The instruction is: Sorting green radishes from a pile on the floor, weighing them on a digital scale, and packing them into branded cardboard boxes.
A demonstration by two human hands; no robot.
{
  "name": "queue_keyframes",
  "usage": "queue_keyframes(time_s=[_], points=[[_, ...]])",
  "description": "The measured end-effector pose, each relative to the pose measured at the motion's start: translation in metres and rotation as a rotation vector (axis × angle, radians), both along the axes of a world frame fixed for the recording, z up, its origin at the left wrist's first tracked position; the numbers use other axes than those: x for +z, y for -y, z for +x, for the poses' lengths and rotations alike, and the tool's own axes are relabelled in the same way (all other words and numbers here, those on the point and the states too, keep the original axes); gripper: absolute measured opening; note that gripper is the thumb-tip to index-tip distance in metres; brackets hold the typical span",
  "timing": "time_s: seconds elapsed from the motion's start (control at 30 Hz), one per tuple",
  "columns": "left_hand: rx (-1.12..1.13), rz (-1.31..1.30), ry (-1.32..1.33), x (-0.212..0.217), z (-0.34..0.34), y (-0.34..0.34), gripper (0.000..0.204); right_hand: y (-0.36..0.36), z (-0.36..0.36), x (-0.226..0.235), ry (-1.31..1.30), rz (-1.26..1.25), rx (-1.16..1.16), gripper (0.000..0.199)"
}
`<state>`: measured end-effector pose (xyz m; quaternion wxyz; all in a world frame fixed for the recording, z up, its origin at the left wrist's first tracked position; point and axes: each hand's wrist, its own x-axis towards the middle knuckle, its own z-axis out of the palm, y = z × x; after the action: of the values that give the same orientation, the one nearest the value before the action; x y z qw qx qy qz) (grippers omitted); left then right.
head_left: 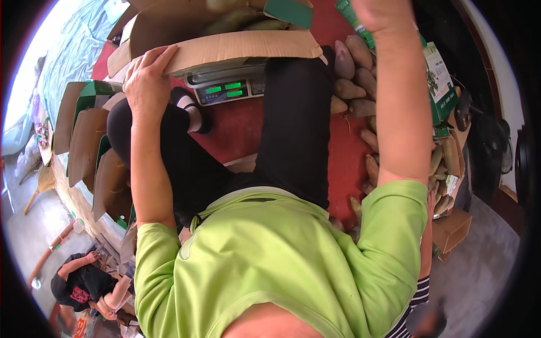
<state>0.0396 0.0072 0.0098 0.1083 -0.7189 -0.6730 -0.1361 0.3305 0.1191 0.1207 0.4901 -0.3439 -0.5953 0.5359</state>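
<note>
Gripping flap edge of cardboard box (225, 48) at 11 o'clock: your left hand (146, 76), fingers curled over corrugated rim, thumb beneath. Box sits on scale (225, 87), loaded with long tubers (likely heavy, flaps bend easily); support from base. Right hand (377, 11) at 1 o'clock, cropped by frame; grip cannot tell. Loose tubers (349, 79) beyond, firm, rough-skinned.

Tight in here: the open cardboard box (225, 39) sits on the weighing scale (228, 84), blocking the front. The sweet potato pile (352, 73) lines the right side. Stacked folded cartons (87, 141) wall the left. Only the red mat (239, 127) between the knees lies open.
</note>
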Motion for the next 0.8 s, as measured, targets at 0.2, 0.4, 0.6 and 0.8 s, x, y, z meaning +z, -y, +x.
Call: queue_keyframes(time_s=[0.2, 0.4, 0.6, 0.8], points=[[0.037, -0.006, 0.001, 0.005, 0.001, 0.004, 0.041, 0.015, 0.043, -0.073, 0.132, -0.115, -0.388, 0.012], [-0.004, 0.000, 0.042, 0.005, 0.004, 0.000, 0.044, 0.088, 0.175, -0.228, 0.192, -0.572, -0.635, 0.016], [0.013, -0.002, 0.094, 0.007, 0.009, -0.003, 0.040, 0.225, 0.226, -0.351, 0.368, -1.059, -0.758, 0.016], [0.018, -0.005, 0.097, 0.009, 0.005, -0.001, 0.037, 0.315, 0.217, -0.406, 0.481, -1.202, -0.687, 0.016]])
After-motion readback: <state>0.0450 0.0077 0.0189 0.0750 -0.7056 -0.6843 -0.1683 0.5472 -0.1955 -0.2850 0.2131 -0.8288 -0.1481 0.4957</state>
